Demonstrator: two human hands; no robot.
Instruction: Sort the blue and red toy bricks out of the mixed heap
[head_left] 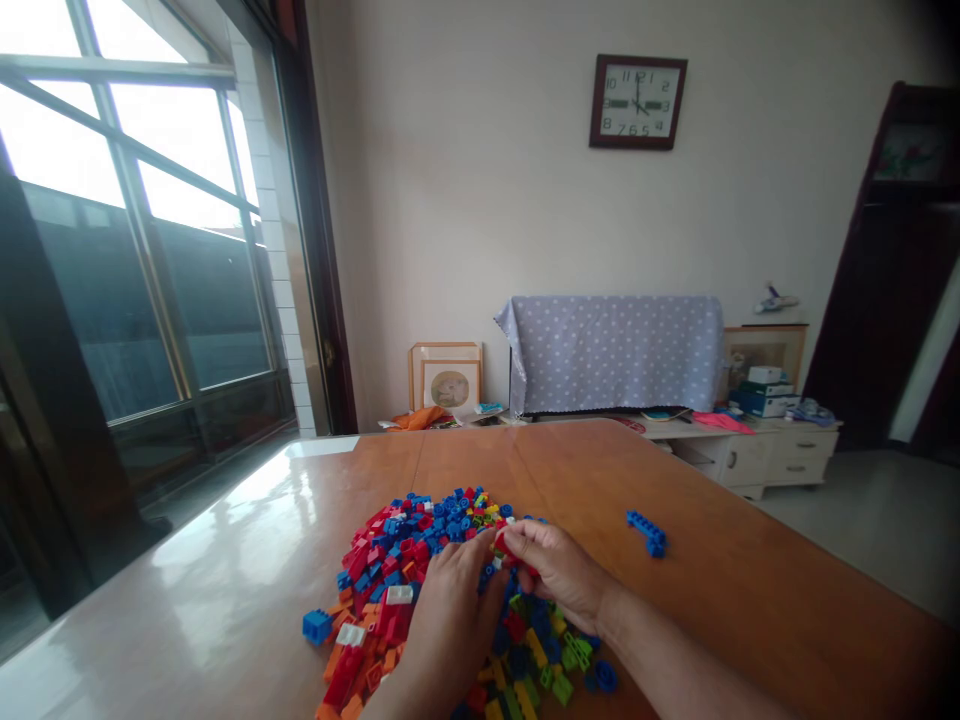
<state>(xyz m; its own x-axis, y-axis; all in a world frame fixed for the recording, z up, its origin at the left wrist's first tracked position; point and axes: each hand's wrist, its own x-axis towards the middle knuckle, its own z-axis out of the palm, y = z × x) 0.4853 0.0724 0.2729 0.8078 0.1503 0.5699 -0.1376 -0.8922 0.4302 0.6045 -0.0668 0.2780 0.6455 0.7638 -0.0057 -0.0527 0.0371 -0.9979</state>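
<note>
A large pile of toy building bricks in red, blue, orange, yellow, green and white lies on the table. Over its middle, my right hand pinches a small red brick between thumb and fingers. My left hand meets it from the left, its fingers curled in close to that brick. The back of the hand hides whatever the left fingertips hold. Off to the right, apart from the pile, rests a joined row of blue bricks.
The glossy wooden table extends on both sides of the pile. A single blue brick sits at the pile's left edge. Beyond the table stand a low white cabinet and something draped in a dotted cloth. Windows are at left.
</note>
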